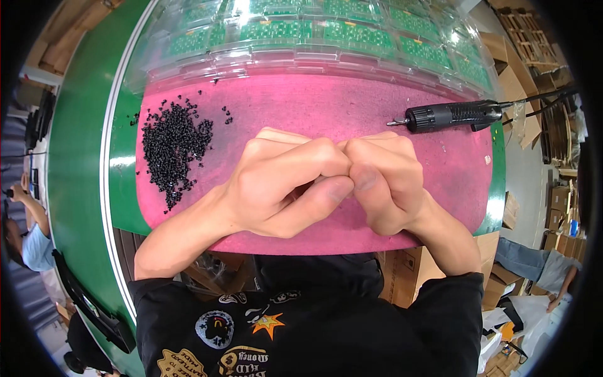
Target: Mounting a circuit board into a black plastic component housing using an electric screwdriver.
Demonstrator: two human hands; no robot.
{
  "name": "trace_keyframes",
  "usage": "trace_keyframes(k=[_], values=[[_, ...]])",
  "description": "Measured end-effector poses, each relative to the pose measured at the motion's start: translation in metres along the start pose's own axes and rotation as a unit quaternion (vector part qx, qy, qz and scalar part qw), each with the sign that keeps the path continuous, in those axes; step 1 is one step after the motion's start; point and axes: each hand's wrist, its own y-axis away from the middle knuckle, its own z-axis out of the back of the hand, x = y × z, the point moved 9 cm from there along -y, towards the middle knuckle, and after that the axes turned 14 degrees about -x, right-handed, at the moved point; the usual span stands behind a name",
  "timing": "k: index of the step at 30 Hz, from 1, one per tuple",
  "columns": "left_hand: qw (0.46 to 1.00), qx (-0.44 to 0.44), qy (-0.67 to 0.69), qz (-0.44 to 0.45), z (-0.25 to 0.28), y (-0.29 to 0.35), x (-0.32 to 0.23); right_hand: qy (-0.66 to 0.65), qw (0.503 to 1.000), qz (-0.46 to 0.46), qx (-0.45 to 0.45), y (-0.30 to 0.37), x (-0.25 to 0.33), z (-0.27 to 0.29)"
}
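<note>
Over the middle of a pink mat (301,100), my left hand (282,182) and my right hand (389,182) meet, fingers curled and thumb tips close together. Both hands are closed. Whatever sits between the fingertips, if anything, is hidden by them. To the left of my left hand lies a loose heap of small black screws (174,147), with a few scattered around it. Beyond my right hand a black electric screwdriver (452,117) rests on its side, its bit pointing left and its cord running off to the right.
Clear plastic trays (295,53) holding several green circuit boards (358,36) stand along the mat's far edge. A green work surface (81,138) with a white edge strip stretches left. Cardboard boxes (402,270) are below and at right. Other people are at both sides.
</note>
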Motion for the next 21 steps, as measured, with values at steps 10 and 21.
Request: trace_keyframes(k=[10,21], values=[[0.999,0.022,0.028,0.015,-0.001,-0.003,0.0,-0.061,0.996,-0.058,0.025,0.002,-0.007,-0.006],[0.787,0.038,0.467,0.401,-0.016,0.016,0.033,-0.017,0.999,-0.016,0.023,0.005,-0.003,0.0]])
